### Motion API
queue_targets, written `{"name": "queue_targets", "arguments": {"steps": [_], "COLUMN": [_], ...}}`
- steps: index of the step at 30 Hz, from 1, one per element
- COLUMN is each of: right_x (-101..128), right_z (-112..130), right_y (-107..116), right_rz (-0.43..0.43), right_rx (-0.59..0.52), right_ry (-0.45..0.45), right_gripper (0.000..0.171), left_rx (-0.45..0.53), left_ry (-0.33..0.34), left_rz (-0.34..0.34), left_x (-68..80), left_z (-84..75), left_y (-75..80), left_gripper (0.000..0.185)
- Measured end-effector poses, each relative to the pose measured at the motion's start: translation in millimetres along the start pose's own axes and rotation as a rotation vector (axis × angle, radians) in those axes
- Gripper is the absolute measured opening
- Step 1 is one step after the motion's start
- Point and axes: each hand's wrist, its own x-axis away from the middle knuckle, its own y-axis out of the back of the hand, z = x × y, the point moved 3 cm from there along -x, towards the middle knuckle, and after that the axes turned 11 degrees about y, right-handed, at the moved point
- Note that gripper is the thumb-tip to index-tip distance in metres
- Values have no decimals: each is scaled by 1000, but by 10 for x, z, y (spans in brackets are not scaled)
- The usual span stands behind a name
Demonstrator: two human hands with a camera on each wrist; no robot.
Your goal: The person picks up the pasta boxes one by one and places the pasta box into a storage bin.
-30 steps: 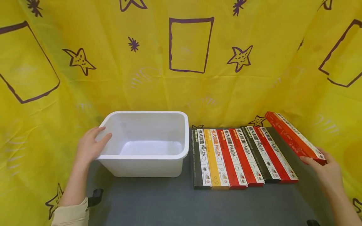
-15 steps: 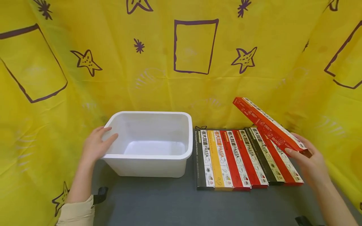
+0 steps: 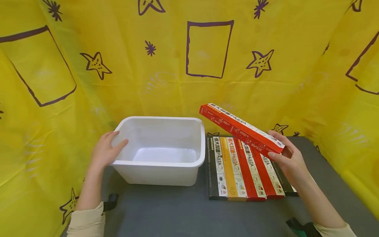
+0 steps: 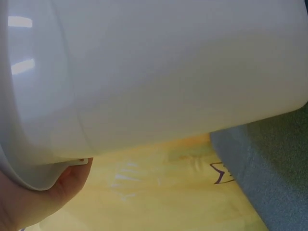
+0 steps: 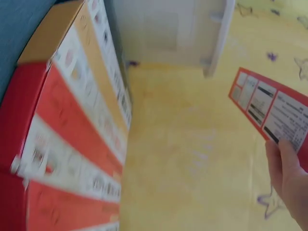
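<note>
My left hand grips the left rim of a white plastic tub, thumb over the inside edge. In the left wrist view, fingers curl under the tub's lip. My right hand pinches the near end of a red pasta box, between thumb and fingers. The box is raised and slants up to the left, its far end close to the tub's right rim. Nothing lies inside the tub. The right wrist view shows the box's printed underside.
Several flat pasta boxes lie side by side right of the tub, among them a black box and a yellow box. The held box and my right arm hide part of the row. A yellow patterned curtain hangs behind the dark tabletop.
My right hand has carried the red pasta box leftward across the row, from the far right to near the tub. My left hand stays on the tub's rim. The view has shifted slightly.
</note>
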Motion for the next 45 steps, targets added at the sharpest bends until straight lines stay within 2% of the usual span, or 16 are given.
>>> {"name": "queue_targets", "arguments": {"steps": [8, 14, 25, 30, 36, 41, 45], "right_x": [-169, -340, -670, -867, -1105, -1247, -1305], "right_z": [-54, -123, -266, -270, -290, -392, -467], "right_y": [-368, -581, -858, -1041, -1346, -1601, -1777], "right_rz": [93, 170, 239, 260, 316, 361, 403], "right_rx": [-2, 27, 16, 19, 65, 99, 187], "right_ry": [4, -15, -38, -59, -55, -80, -108], "right_gripper": [58, 58, 52, 53, 53, 55, 56], "left_rx": [-50, -58, -68, -56, -28, -19, -13], "left_ry": [-15, -20, -1, 1, -3, 8, 18], "left_rz": [16, -1, 6, -23, -53, -51, -42], "left_x": [0, 26, 60, 56, 45, 43, 53], "left_z": [-40, -55, -121, -136, -131, -121, -109], "left_y": [-17, -18, -63, -65, -62, -70, -82], "left_gripper": [78, 78, 81, 78, 73, 71, 71]}}
